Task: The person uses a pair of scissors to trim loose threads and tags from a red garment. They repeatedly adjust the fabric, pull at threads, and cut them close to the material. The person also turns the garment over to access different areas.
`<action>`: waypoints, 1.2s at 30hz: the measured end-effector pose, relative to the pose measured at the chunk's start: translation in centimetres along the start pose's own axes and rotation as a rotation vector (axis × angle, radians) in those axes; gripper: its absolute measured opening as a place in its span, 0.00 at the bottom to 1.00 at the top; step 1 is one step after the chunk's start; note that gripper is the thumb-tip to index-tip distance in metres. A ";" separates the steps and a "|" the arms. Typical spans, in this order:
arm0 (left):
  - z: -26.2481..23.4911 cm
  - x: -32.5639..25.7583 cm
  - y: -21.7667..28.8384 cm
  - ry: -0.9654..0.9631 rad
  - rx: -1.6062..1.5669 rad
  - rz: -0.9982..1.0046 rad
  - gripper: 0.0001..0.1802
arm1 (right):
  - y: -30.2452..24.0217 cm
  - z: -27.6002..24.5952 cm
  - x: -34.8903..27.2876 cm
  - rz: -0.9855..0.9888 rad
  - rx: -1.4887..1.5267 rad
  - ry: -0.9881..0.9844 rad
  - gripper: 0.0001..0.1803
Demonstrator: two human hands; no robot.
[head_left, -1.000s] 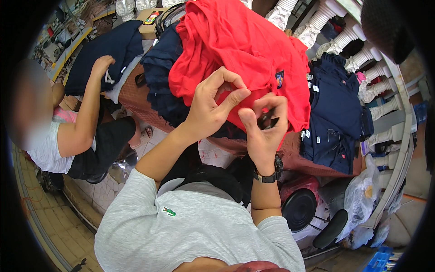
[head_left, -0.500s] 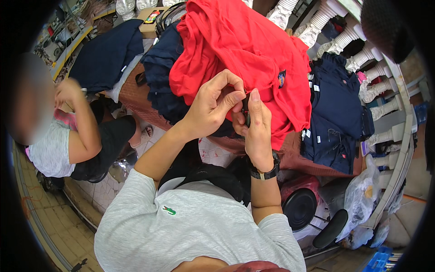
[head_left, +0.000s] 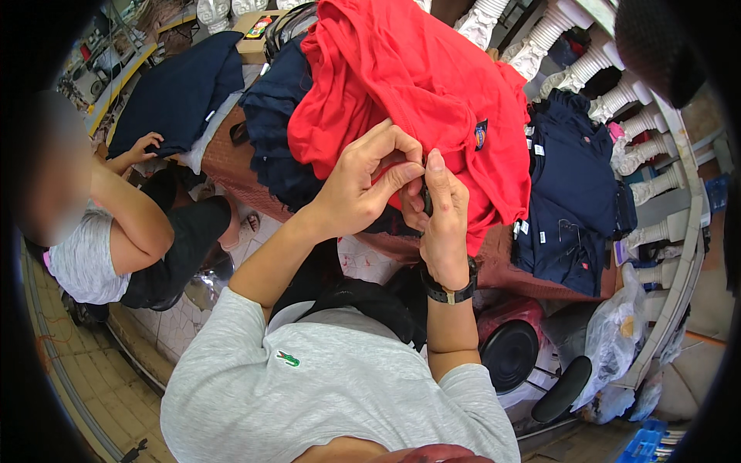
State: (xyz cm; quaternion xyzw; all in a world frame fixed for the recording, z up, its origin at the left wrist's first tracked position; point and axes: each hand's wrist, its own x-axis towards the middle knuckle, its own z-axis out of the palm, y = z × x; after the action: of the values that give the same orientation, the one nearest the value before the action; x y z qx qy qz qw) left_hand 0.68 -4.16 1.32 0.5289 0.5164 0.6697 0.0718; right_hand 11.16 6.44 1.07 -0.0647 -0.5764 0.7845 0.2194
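A heap of red fabric garments with a small dark label patch lies on the table before me. At its near edge my left hand is closed in a pinch, thumb against forefinger. What it pinches is too small to make out. My right hand is closed around a small dark tool, mostly hidden by the fingers, so its exact kind does not show. The fingertips of both hands almost meet, just in front of the red cloth.
Navy garments with white tags are stacked at right, and more navy cloth lies left of the heap. A brown cover drapes the table. Another person sits at left, one hand by a navy pile. White balusters stand beyond.
My hands have shifted very slightly to the right, still close together. The other person's hand has lowered from near the face to the navy pile.
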 end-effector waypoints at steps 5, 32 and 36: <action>0.2 -0.1 0.5 0.022 -0.078 -0.070 0.03 | 0.6 -0.2 0.2 -0.023 -0.002 -0.027 0.26; 0.0 0.8 -1.8 0.144 0.624 0.229 0.17 | -0.4 -2.4 2.1 -0.270 -0.285 0.271 0.10; -0.1 0.6 -1.9 0.140 0.559 0.173 0.17 | -0.7 -1.8 2.1 -0.303 -0.474 0.320 0.11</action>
State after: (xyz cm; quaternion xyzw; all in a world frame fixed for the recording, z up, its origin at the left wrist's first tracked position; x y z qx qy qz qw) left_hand -0.54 -3.00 0.31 0.5228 0.6376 0.5398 -0.1696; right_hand 10.11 9.07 1.47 -0.1499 -0.7045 0.5665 0.4004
